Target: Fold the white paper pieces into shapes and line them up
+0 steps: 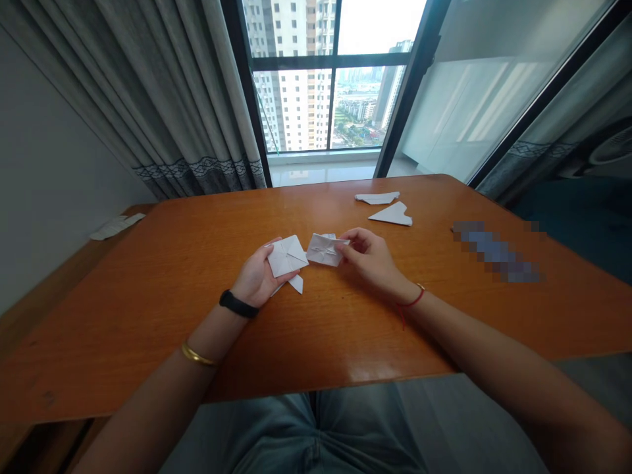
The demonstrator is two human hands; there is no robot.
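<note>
My left hand (255, 271) holds a folded white paper square (288, 256), its thumb over the left edge and its fingers beneath. Under that hand, part of another white folded paper (297, 284) shows on the table. Between thumb and fingers, my right hand (368, 255) pinches a second folded white paper (323, 249) by its right side. Creases cross the faces of both held papers, which are close beside each other near the middle of the table.
Two folded white papers, a narrow one (377, 198) and a pointed one (394, 214), lie towards the back of the brown table (148, 296). A blurred-out object (498, 251) is at the right. White paper (117, 226) lies at the far left, and a window stands beyond.
</note>
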